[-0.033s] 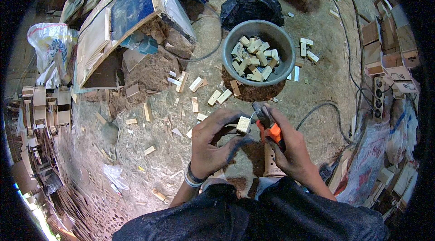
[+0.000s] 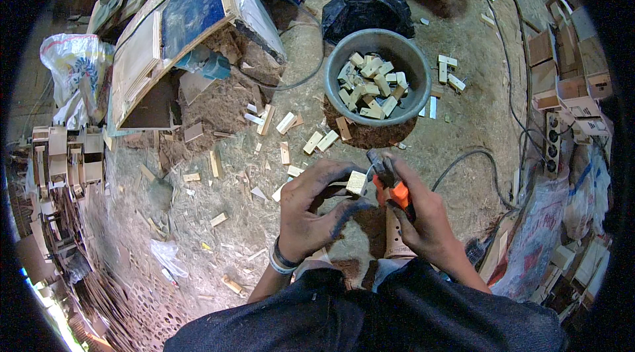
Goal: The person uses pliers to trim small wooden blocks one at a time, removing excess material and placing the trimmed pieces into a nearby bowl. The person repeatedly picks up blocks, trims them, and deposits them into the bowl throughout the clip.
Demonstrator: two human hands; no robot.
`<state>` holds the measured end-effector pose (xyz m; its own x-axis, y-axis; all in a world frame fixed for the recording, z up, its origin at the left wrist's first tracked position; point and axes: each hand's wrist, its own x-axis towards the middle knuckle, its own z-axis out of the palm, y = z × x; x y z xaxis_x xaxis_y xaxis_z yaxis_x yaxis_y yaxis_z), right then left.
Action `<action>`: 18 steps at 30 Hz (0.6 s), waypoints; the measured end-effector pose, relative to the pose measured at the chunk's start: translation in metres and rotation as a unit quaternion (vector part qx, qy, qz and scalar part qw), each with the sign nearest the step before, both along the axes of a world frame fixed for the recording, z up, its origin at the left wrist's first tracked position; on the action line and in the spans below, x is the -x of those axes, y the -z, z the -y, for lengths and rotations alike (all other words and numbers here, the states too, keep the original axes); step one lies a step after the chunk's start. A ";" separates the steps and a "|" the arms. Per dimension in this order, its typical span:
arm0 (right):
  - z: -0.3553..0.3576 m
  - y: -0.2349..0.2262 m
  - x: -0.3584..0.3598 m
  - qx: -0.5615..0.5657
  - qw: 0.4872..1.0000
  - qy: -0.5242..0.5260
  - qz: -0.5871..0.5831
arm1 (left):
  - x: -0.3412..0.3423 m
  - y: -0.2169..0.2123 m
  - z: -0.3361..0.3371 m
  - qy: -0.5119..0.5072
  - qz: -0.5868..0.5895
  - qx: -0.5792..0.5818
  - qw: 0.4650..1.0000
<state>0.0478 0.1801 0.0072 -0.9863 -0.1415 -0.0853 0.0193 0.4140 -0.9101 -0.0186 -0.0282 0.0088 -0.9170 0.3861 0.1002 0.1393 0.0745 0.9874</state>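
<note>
My left hand (image 2: 314,203) is closed around a small pale wooden block (image 2: 356,183), its cut end facing up between thumb and fingers. Just right of it, my right hand (image 2: 417,210) grips pliers with orange and black handles (image 2: 395,193). Their dark metal head (image 2: 380,161) points up and left, close to the block. A thin pale strand or wire shows between block and pliers; whether the jaws hold it I cannot tell. Beyond my hands stands a round grey basin (image 2: 333,64) with several wooden blocks (image 2: 372,81) heaped inside.
Loose blocks (image 2: 286,122) and offcuts are scattered over the dusty floor. Several more blocks (image 2: 448,69) lie right of the basin, and a black plastic bag (image 2: 367,13) sits behind it. A blue-and-white panel structure (image 2: 195,11) stands left. Right are a cable (image 2: 463,153) and power strip (image 2: 553,143).
</note>
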 end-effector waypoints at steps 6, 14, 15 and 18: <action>0.002 0.001 -0.001 -0.009 1.000 -0.008 -0.006 | 0.002 -0.001 -0.001 0.008 -0.009 0.008 1.000; 0.006 0.004 0.001 0.058 0.997 0.027 0.034 | 0.000 0.003 -0.004 -0.006 0.004 0.004 1.000; 0.007 0.006 0.001 0.070 0.996 0.036 0.049 | -0.001 0.003 -0.005 -0.011 0.003 0.007 1.000; 0.010 0.013 0.001 0.015 0.993 0.055 0.108 | -0.006 0.004 -0.009 -0.034 -0.003 0.035 0.999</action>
